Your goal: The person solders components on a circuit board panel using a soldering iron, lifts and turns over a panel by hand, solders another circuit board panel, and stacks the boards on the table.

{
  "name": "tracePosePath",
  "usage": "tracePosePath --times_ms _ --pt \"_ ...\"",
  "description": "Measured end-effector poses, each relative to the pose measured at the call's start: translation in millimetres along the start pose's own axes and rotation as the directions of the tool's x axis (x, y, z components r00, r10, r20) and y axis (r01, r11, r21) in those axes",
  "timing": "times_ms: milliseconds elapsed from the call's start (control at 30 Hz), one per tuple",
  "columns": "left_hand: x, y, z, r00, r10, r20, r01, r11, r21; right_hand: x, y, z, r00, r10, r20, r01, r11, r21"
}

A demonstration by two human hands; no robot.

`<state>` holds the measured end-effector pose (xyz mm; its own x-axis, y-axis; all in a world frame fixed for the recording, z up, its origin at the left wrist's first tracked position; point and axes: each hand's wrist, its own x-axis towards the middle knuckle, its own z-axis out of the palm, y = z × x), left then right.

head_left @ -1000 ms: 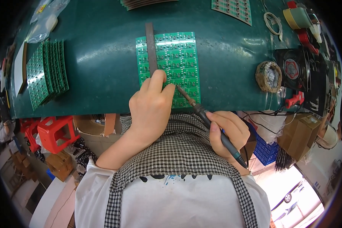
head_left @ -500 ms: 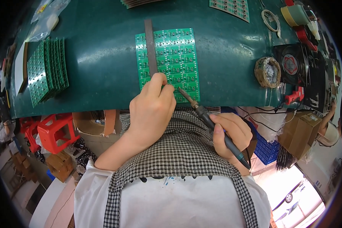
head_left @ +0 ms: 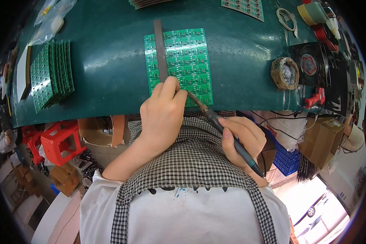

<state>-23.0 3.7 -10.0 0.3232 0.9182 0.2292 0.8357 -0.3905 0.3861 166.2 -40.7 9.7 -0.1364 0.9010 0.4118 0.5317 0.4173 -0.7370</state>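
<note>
Dark green, glossy worktop (head_left: 110, 87) stretches across the far side of the scene, and near its near edge, around the middle, lies the green circuit board panel (head_left: 187, 59), flat, with rows of small dark parts. Across the panel's left part rests a grey-brown bar (head_left: 160, 49), its far end sticking out past the board. Your left hand (head_left: 162, 112) is over the panel's near part with the fingers bent at the bar's near end; their tips are hidden, so I cannot tell whether that grip is clamped on anything. Your right hand (head_left: 246, 140), near and to the right, has its grip closed around the handle of the soldering iron (head_left: 212, 117), whose tip slants far and left to the board, just beside your left fingers. Well to the left stands a stack of green boards (head_left: 57, 75); to the right are a round brown container (head_left: 285, 73) and, just beyond it, a black fan (head_left: 310, 65). Near and left, below the worktop, stands a red stool (head_left: 61, 140).
</note>
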Motion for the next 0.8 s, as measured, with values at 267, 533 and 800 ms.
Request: tracePosePath --times_ms 267,533,800 --pt "-6 3 -6 0.998 -0.051 0.027 0.052 0.996 -0.066 -9 -4 -5 0.999 -0.019 -0.049 0.019 1.0 -0.002" --pt "-9 1 -8 0.999 -0.003 -0.043 -0.002 0.993 -0.121 -10 -5 -3 0.997 -0.022 -0.08 0.023 1.0 0.014" --pt "-12 -1 -7 0.999 -0.037 -0.012 0.036 0.995 -0.091 -3 -5 1 1.0 -0.001 -0.019 0.001 1.0 -0.009"
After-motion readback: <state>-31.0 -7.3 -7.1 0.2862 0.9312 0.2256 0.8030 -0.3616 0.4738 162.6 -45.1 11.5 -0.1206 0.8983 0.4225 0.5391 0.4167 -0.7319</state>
